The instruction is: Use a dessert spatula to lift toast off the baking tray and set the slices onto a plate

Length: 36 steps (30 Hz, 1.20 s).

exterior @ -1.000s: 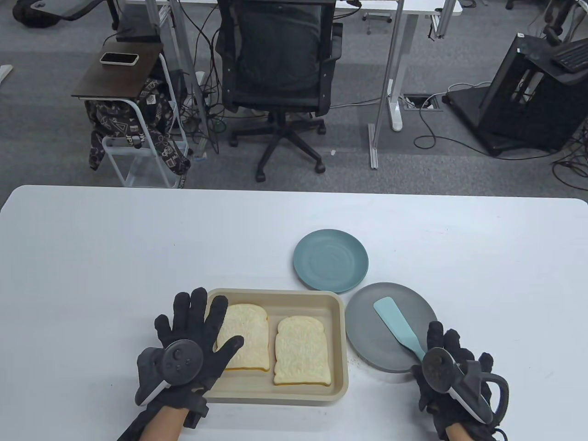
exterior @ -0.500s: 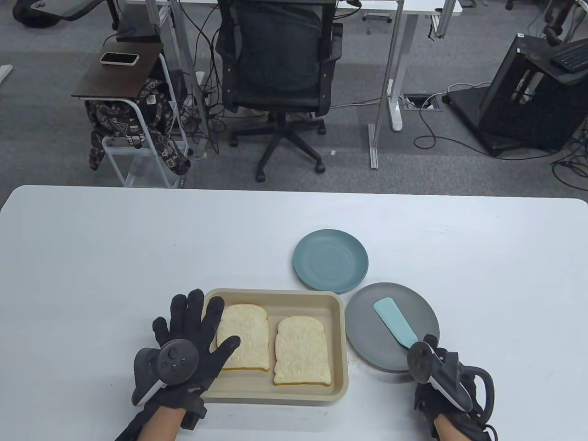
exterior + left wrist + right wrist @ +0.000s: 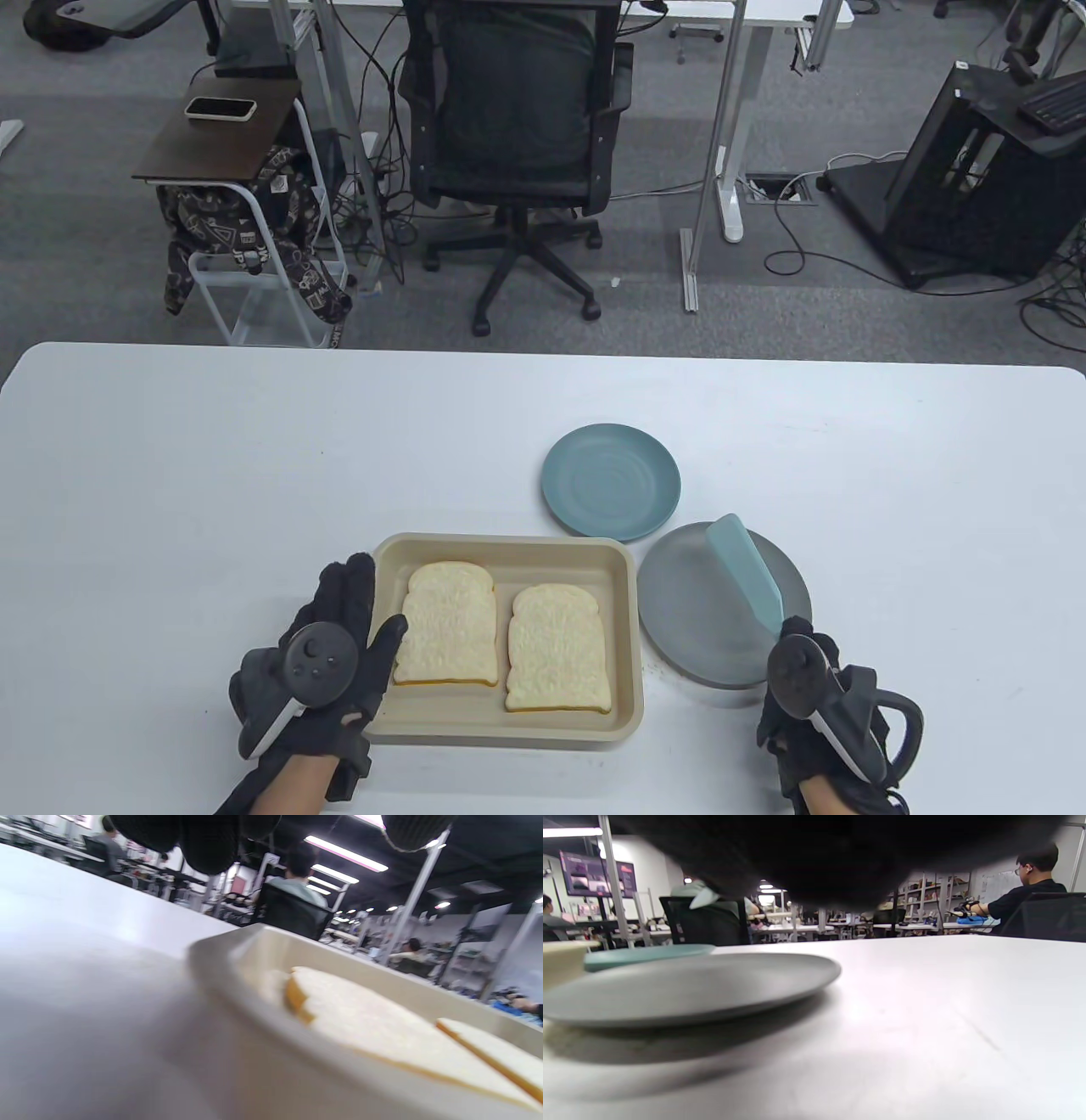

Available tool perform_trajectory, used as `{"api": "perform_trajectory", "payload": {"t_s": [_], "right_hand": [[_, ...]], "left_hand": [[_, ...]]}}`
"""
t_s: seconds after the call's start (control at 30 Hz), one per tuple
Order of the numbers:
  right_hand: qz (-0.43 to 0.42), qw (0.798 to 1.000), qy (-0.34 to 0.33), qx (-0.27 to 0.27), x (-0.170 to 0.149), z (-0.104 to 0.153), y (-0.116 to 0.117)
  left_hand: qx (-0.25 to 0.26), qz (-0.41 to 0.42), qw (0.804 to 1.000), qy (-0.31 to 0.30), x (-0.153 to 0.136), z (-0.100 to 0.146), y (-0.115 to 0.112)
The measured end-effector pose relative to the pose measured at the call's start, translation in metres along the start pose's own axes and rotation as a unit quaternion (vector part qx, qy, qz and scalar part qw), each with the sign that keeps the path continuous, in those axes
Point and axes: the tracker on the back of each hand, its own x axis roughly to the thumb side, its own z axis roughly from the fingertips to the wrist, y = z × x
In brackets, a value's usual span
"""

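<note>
Table [image 3: 170, 475]; tray [image 3: 509, 543] holds two toasts [image 3: 448, 624].

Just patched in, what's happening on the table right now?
The right hand grips the handle of the light blue spatula, its blade raised over the grey plate. The left hand rests at the left edge of the beige baking tray. Both toast slices lie flat in the tray. The teal plate holds nothing.
</note>
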Motion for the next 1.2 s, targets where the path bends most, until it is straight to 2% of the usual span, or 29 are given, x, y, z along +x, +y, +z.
{"api": "perform_trajectory", "payload": {"t_s": [0.2, 0.37, 0.53, 0.77, 0.87, 0.97, 1.1, 1.2], "right_hand": [[-0.019, 1.0, -0.011, -0.012, 0.006, 0.004, -0.005], [-0.009, 1.0, -0.02, -0.014, 0.011, 0.007, -0.005], [-0.024, 0.999, -0.026, -0.023, 0.01, 0.008, -0.008], [-0.055, 0.995, -0.064, -0.048, 0.024, 0.006, -0.028], [-0.072, 0.99, -0.109, -0.048, 0.042, 0.002, -0.036], [-0.07, 0.983, -0.17, -0.009, 0.067, -0.004, -0.045], [0.0, 0.965, -0.26, 0.021, 0.115, -0.012, -0.061], [0.04, 0.953, -0.295, 0.055, 0.143, -0.017, -0.067]], "left_hand": [[-0.075, 0.002, 0.996, 0.058, -0.01, -0.009, -0.015], [-0.089, -0.024, 0.993, 0.067, -0.008, -0.014, -0.03], [-0.07, -0.047, 0.994, 0.072, -0.009, -0.016, -0.034], [-0.072, -0.038, 0.993, 0.08, -0.01, -0.018, -0.035], [-0.075, -0.025, 0.994, 0.081, -0.012, -0.018, -0.035], [-0.078, -0.013, 0.994, 0.082, -0.014, -0.018, -0.036], [-0.076, -0.013, 0.994, 0.083, -0.014, -0.018, -0.036], [-0.077, -0.008, 0.993, 0.084, -0.014, -0.018, -0.035]]}}
